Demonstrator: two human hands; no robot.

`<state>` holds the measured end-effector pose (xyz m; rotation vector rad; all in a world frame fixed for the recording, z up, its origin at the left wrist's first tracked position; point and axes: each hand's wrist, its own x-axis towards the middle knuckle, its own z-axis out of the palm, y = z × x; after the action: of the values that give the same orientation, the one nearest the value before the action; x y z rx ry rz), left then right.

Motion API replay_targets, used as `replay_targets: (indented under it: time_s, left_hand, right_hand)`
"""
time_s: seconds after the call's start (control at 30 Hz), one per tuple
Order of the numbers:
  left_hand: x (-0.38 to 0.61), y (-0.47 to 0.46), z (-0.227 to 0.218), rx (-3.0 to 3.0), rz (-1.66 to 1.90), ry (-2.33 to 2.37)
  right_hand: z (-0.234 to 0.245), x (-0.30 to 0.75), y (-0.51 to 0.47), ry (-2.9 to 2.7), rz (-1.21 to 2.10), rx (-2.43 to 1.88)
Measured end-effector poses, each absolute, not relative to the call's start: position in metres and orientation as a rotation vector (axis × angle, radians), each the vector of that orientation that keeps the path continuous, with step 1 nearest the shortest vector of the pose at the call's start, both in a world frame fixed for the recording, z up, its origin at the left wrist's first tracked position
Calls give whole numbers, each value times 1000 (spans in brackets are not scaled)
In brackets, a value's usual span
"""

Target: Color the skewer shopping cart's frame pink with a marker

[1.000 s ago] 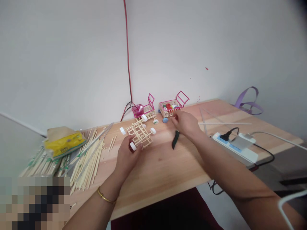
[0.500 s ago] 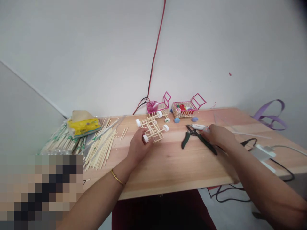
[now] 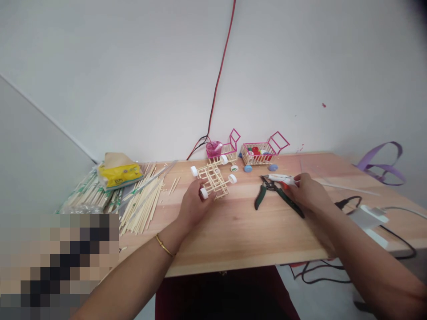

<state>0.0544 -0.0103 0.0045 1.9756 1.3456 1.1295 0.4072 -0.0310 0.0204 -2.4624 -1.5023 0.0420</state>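
My left hand is closed on a small cart frame made of pale wooden sticks, gripping its near left corner beside a white wheel. The frame is tilted, with several white cap wheels showing. My right hand has its fingers bent round the rear of a white hot glue gun; its orange trigger shows, while the handle is partly hidden by the fingers. Beneath the glue gun lie green-handled pliers, their handles spread apart on the wooden table.
Two stick carts with pink rims, one holding a pink cup and another holding coloured caps, stand by the wall. Loose sticks, bundled sticks and a yellow tissue pack lie left. A white power strip sits right.
My right hand has slid slightly back to the right along the glue gun, uncovering its orange trigger. The left hand and the cart frame look nearly unchanged; the whole view has shifted slightly.
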Motion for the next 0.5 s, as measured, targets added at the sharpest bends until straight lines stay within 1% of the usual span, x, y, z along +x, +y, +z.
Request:
replay_targets:
  time_s: [0.4,0.5]
  left_hand:
    - [55,-9,5,2028,1108,1379]
    - [55,-9,5,2040,1101,1387]
  right_hand:
    - [23,402,-33,-1362,122,-2422]
    - [26,406,-34,-1372,136,-2300]
